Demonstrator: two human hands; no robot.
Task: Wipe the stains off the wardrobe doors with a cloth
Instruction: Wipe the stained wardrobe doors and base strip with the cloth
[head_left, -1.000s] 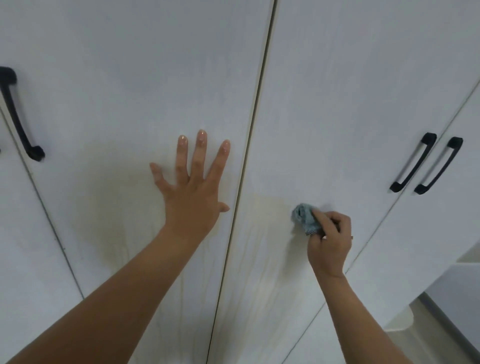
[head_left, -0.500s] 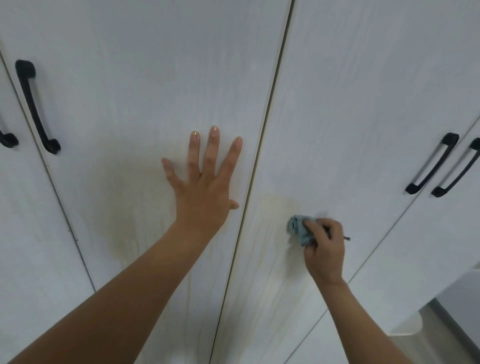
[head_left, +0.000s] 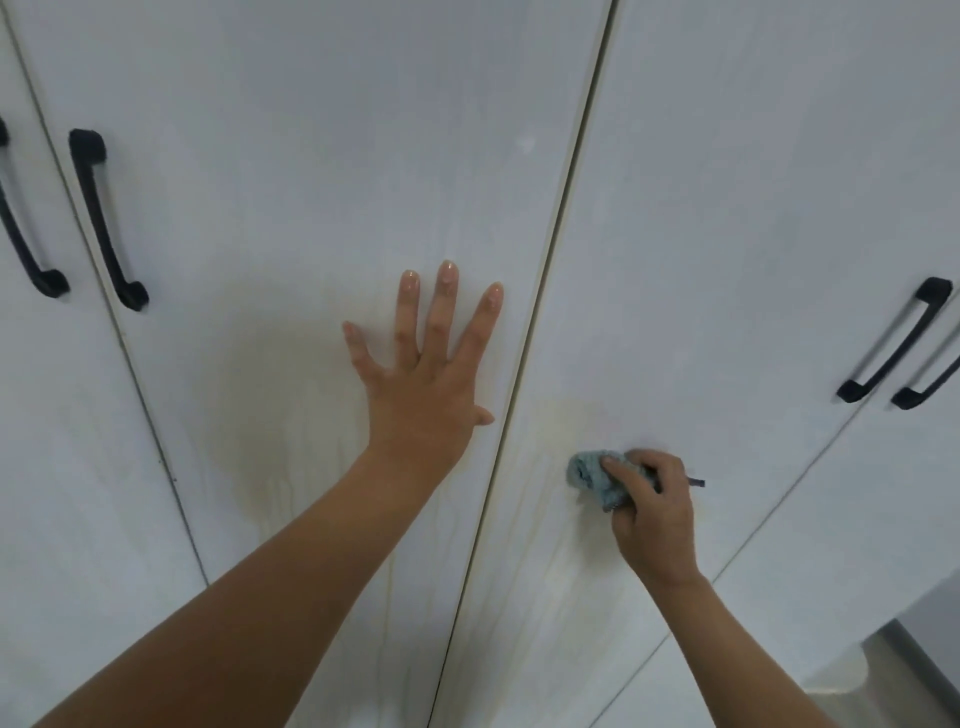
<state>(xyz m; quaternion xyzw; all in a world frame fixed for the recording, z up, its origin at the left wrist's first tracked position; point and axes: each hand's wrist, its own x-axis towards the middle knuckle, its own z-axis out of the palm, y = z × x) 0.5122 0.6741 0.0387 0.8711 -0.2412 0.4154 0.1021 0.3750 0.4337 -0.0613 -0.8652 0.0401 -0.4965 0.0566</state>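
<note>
Two white wardrobe doors fill my head-camera feed, split by a thin seam (head_left: 563, 249) that runs from top to bottom. On the left door (head_left: 311, 156) I see the left hand (head_left: 423, 395) laid flat, fingers straight and spread, palm against the panel just beside the seam, holding nothing. The right hand (head_left: 654, 514) is on the right door (head_left: 727, 208), lower than the left one, its fingers curled round a small bunched blue-grey cloth (head_left: 589, 470) that it presses to the panel. Part of the cloth sticks out to the left of the fingers. The hands are well apart, one on each side of the seam. A yellowish-brown stain (head_left: 260, 457) with drip lines running down spreads over the left door, to the left of the left wrist. A paler yellowish mark (head_left: 550, 415) curves on the right door just above the cloth, with faint streaks below it. One black bar handle (head_left: 106, 218) sits at the left edge of the left door, and a second handle (head_left: 26, 239) is on the next door over. At far right I make out a third handle (head_left: 893, 345) and a fourth handle (head_left: 930, 379), one on each side of another seam. A strip of pale floor (head_left: 909, 670) shows in the lower right corner.
</note>
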